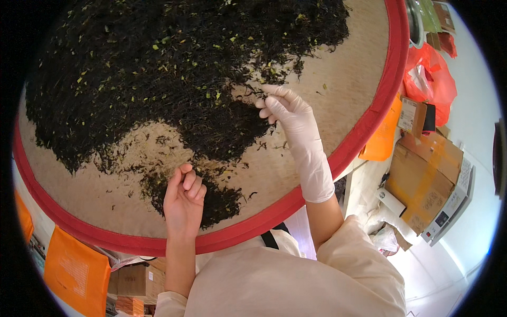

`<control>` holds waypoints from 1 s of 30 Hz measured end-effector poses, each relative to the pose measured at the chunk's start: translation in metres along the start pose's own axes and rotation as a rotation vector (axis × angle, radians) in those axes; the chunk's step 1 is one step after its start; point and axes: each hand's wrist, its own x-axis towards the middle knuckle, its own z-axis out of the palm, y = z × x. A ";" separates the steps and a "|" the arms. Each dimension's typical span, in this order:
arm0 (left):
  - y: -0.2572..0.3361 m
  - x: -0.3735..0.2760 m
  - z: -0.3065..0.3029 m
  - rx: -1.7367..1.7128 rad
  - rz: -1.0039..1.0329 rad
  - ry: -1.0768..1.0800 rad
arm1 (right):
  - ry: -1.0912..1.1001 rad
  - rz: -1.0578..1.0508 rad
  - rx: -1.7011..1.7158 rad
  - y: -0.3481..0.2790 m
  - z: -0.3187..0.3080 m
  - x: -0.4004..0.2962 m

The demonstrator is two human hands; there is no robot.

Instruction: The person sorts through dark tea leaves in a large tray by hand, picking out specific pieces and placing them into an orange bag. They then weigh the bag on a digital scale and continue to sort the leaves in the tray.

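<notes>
Dark, twisted dried leaves (130,79), probably tea, are spread in a thick heap on a big round woven tray (352,71) with a red cloth rim (277,216). Yellow-green bits are scattered through them. My right hand (287,105), in a thin white glove, hovers at the heap's near right edge, thumb and index fingertips apart, with nothing visible between them. My bare left hand (185,198) is palm up over a smaller leaf pile (222,202) near the front rim. Its fingers are curled, and whether they pinch anything is hidden.
Right of the tray are a cardboard box (424,178) with tape, a red plastic bag (431,79), an orange bag (382,134) and a white appliance (447,210). Another orange bag (77,269) hangs at lower left, beside a carton (132,280). The front rim is close to my body.
</notes>
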 end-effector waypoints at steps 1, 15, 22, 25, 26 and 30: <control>-0.001 0.001 0.007 0.011 -0.009 0.000 | -0.037 0.059 0.083 -0.002 -0.004 -0.002; -0.015 0.013 0.033 0.085 -0.035 -0.022 | -0.195 0.095 0.261 -0.019 -0.002 -0.024; -0.019 0.019 0.037 0.123 -0.044 -0.053 | 0.075 -0.062 -0.241 -0.019 0.004 -0.037; -0.022 0.021 0.041 0.181 -0.041 -0.022 | 0.203 -0.152 -0.818 -0.013 0.001 -0.042; -0.023 0.021 0.043 0.204 -0.037 -0.004 | 0.196 -0.141 -0.937 -0.015 -0.001 -0.046; -0.029 0.024 0.048 0.269 -0.042 -0.014 | -0.044 -0.159 -0.710 -0.021 0.001 -0.066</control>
